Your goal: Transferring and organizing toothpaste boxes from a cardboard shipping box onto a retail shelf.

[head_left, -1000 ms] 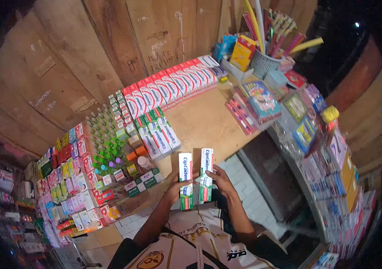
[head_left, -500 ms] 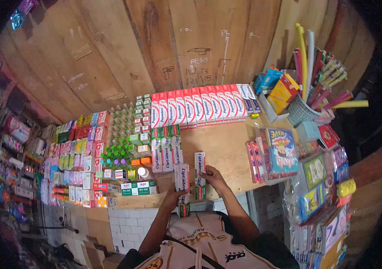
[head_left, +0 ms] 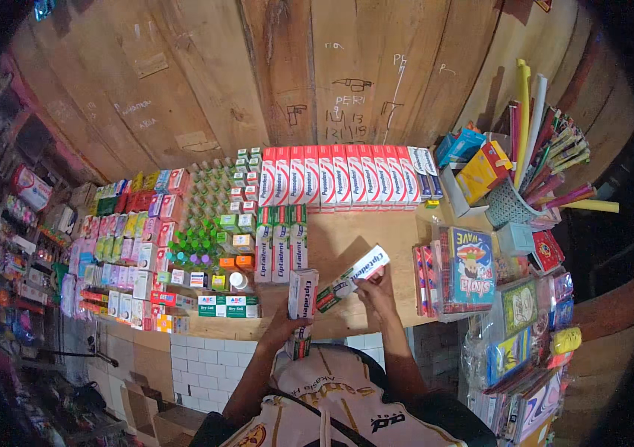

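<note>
1. Along the back edge of the desk (head_left: 376,231) a row of red boxes (head_left: 339,175) already stands; the middle is bare.
2. Left hand (head_left: 287,324) grips a white box (head_left: 302,294) upright at the front edge.
3. Right hand (head_left: 376,287) pinches a tilted white-green box (head_left: 354,276), not yet placed.

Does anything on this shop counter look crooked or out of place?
Only the toothpaste box in the right hand, tilted diagonally above the counter. The shelved toothpaste rows stand straight.

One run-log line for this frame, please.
left hand: holds upright toothpaste box | right hand: holds tilted toothpaste box | both over wooden counter
</note>
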Demonstrator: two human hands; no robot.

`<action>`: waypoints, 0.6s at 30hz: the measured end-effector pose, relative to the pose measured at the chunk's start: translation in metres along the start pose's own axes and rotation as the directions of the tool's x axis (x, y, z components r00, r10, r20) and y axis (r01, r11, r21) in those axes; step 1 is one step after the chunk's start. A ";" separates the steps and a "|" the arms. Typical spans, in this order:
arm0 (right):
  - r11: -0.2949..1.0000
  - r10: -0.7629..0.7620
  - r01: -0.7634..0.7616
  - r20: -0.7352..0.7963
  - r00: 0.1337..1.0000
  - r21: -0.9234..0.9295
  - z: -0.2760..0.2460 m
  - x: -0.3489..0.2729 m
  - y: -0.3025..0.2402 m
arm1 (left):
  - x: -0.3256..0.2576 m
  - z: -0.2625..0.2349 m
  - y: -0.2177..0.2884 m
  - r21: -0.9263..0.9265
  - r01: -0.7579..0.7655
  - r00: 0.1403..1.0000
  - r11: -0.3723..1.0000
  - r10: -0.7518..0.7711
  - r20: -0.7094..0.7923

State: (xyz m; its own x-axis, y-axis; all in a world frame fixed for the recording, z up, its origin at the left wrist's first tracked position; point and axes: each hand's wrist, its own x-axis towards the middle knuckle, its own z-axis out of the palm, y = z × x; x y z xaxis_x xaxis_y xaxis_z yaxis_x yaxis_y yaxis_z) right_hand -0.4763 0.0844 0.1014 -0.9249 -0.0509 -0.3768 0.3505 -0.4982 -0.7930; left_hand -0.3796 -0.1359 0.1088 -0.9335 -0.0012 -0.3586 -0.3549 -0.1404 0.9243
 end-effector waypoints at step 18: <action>0.873 -0.360 0.451 -0.379 0.853 0.185 -0.026 -0.053 0.003 | 0.041 0.047 0.030 -0.535 0.226 0.910 0.814 0.019 0.414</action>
State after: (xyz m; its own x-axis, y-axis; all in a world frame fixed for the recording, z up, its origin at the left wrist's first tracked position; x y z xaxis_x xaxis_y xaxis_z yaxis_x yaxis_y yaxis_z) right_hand -0.4228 0.1087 0.1065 -0.8589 0.4638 -0.2172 -0.1381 -0.6182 -0.7738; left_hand -0.4309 -0.0938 0.1274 -0.8777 0.4059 -0.2548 -0.4726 -0.6446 0.6009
